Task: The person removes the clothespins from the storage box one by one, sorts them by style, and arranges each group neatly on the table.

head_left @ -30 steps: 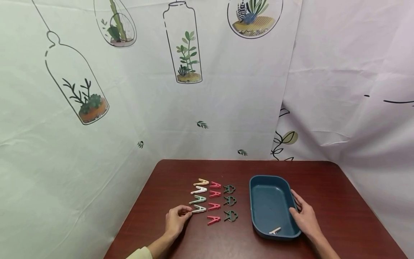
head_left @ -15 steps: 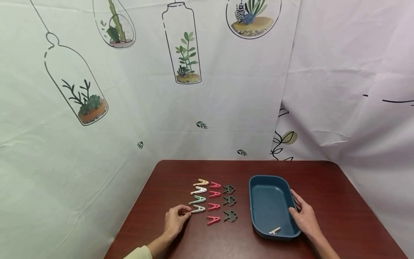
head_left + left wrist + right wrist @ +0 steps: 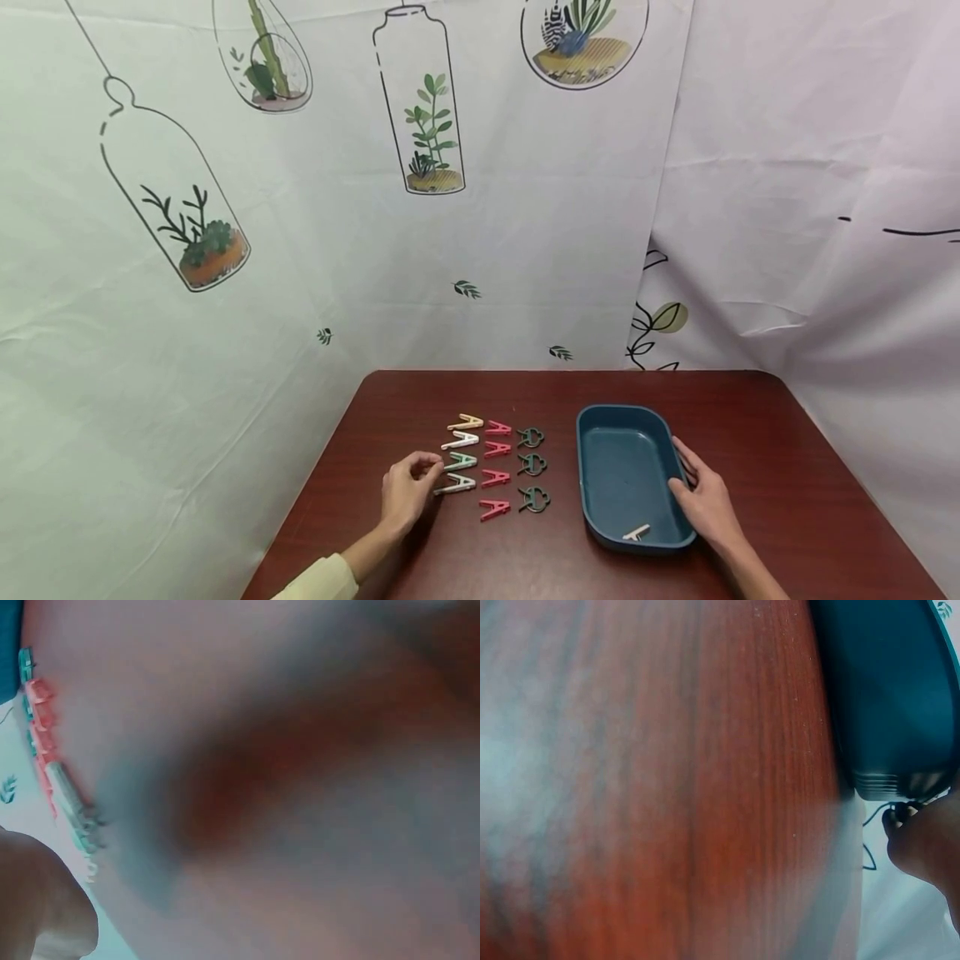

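In the head view my left hand [image 3: 406, 493] has its thumb and forefinger at the left end of the green clothespin [image 3: 461, 462]; whether they pinch it cannot be told. Just below lies a white clothespin [image 3: 459, 483]. Above are another white clothespin [image 3: 463, 440] and a yellow one [image 3: 468, 422]. In the left wrist view, part of the hand [image 3: 49, 904] shows beside the clothespins, its fingertips hidden. My right hand [image 3: 705, 505] grips the right rim of a blue tray [image 3: 587, 492], thumb over the edge. Inside the tray lies a cream clothespin [image 3: 636, 532].
Several red clothespins [image 3: 495, 477] form a column right of the first one. Three dark green round clips [image 3: 534, 500] stand in a column between them and the tray. The brown table [image 3: 525, 558] meets a patterned cloth backdrop [image 3: 480, 250] behind.
My left hand has left the end of the lower white clothespin and shifted slightly up to the green one's end. The right hand and tray stay put.
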`<state>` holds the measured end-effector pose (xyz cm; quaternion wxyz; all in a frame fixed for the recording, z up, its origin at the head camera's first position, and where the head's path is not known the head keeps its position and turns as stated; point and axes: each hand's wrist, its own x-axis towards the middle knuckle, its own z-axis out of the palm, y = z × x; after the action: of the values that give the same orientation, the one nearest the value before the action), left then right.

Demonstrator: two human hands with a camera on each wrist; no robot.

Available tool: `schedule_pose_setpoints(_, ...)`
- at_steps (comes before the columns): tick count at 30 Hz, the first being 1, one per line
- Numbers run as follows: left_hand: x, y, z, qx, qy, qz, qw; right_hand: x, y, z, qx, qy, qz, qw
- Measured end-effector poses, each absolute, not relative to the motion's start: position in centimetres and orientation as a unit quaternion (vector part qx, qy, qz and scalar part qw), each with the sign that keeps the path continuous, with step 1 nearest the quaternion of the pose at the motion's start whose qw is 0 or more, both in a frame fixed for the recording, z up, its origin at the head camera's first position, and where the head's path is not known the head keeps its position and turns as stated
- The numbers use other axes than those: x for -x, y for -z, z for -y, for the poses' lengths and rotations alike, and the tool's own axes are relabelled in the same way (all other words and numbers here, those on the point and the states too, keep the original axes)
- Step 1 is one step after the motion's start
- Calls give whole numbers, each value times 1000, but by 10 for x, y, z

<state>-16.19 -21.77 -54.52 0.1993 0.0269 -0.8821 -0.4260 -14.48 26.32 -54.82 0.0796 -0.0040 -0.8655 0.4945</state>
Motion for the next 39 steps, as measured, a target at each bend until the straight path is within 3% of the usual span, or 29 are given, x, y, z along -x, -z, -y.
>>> schedule_pose_setpoints(9, 183, 516, 172, 31, 503, 840, 200, 146, 546, -262, 7, -493, 866, 80)
schedule_pose_setpoints(20, 196, 495, 101, 111, 606, 781, 97, 147, 547, -261, -6, -489, 866, 103)
schedule_pose_setpoints(39, 181, 495, -27, 138, 683, 717, 2, 145, 549, -262, -9, -491, 866, 97)
